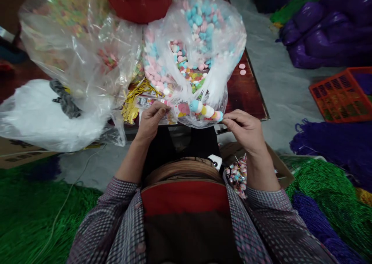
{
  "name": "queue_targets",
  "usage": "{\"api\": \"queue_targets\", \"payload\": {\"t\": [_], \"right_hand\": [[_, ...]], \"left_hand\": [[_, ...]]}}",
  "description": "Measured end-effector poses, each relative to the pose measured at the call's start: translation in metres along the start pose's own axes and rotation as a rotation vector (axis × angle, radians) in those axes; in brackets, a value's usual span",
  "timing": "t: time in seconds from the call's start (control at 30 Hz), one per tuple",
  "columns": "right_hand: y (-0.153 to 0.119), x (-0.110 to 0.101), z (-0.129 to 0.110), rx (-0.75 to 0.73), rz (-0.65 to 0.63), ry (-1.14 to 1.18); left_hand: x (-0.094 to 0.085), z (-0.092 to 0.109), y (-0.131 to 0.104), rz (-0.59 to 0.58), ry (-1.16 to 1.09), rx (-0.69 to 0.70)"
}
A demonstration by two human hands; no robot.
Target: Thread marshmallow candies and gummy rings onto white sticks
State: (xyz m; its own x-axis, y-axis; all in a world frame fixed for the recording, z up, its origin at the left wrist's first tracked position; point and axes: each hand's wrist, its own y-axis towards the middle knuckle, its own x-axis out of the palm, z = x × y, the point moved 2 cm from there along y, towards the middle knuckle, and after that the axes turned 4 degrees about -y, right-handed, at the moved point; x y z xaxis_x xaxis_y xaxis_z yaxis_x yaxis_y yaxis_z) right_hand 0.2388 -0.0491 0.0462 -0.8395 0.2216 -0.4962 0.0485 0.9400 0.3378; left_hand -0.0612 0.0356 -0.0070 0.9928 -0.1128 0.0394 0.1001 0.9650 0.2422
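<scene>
Two bare hands meet at the near edge of a dark wooden table [247,97] in the head view. Between them they hold a small clear packet [200,112] with a row of pastel sweets inside, blue, white, yellow and pink, lying level just in front of the person's body. The left hand [151,120] pinches the packet's printed end, fingers curled tight with the thumb on top. The right hand [245,126] grips the other end, its fingertips drawn narrow around the plastic.

Just behind the packet, and touching it, stands a big clear bag [200,39] full of pink, blue and white sweets, its mouth sagging open. To its left is a second clear bag [78,35] holding mixed coloured sweets, and lower left a white bag [35,117] with a grey cloth on it. Gold twist ties [133,101] lie between the bags, near the left hand. A red basket [139,0] sits at the far edge.

Off the table, an orange crate [343,93] stands on the floor to the right, with purple bags [325,35] beyond it and green strands [31,210] at lower left.
</scene>
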Motion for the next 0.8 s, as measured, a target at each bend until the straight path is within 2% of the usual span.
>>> {"api": "queue_targets", "payload": {"t": [0.17, 0.33, 0.5, 0.8], "right_hand": [[0.001, -0.005, 0.004, -0.018, 0.008, -0.08], [-0.001, -0.003, 0.007, 0.011, 0.006, -0.011], [-0.003, 0.004, 0.013, 0.063, -0.017, 0.01], [-0.004, 0.0, 0.011, 0.066, -0.012, -0.009]], "left_hand": [[-0.001, 0.0, 0.001, -0.042, 0.052, 0.022], [0.001, 0.003, 0.001, -0.065, 0.064, 0.048], [0.005, -0.003, -0.001, -0.045, -0.016, -0.029], [0.003, -0.01, 0.002, -0.032, -0.025, -0.004]]}}
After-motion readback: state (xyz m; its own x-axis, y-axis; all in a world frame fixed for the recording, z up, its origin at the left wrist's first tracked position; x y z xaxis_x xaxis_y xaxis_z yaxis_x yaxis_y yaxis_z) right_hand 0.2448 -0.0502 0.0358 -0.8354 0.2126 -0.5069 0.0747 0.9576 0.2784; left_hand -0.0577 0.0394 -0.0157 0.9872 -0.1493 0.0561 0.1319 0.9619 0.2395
